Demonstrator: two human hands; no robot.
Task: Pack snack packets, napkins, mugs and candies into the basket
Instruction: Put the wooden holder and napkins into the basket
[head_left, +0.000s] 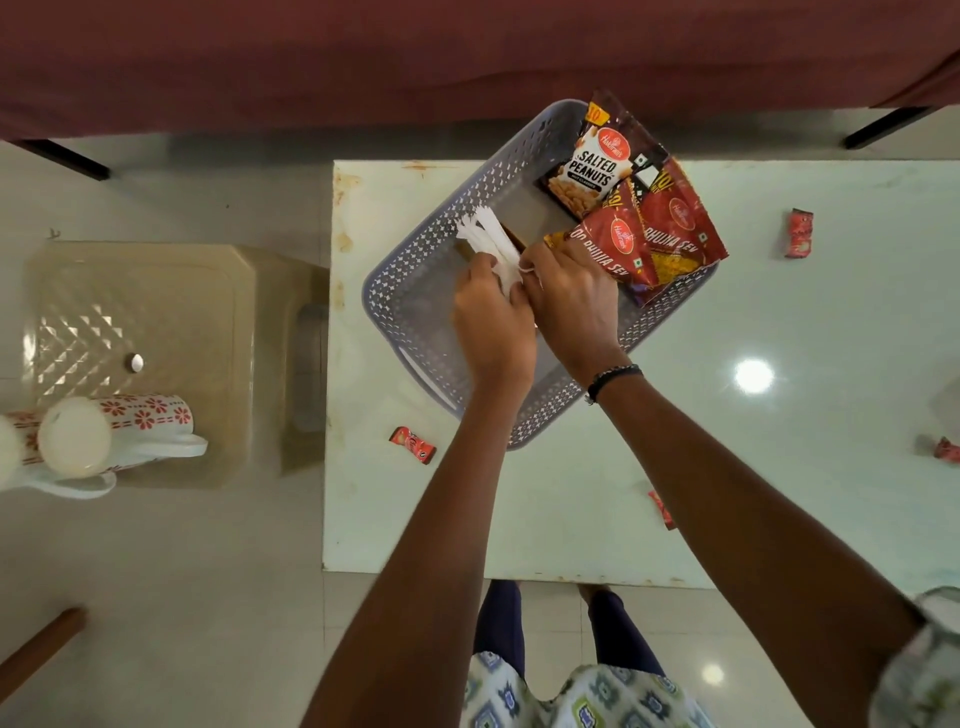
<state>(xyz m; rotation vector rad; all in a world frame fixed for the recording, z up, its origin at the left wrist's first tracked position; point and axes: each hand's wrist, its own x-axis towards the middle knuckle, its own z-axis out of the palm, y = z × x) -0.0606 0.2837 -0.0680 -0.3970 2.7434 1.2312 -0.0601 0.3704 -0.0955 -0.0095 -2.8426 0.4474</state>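
Note:
A grey perforated basket (415, 270) sits tilted on the white table (727, 467). A salted peanuts packet (589, 166) and two red sev packets (665, 234) lean against its far right wall. White napkins (488, 239) stand inside by the left wall. My left hand (493, 322) and my right hand (571, 301) both grip the napkins over the basket. Red candies lie on the table: one near the front left (413, 445), one at the far right (798, 234), one by my right arm (662, 509). Two white mugs with red flowers (104, 436) lie on a stool.
A beige plastic stool (156, 338) stands left of the table, with a small silver object (136, 362) on it. Another red candy (945, 449) lies at the table's right edge. A maroon cloth surface (363, 52) runs along the far side.

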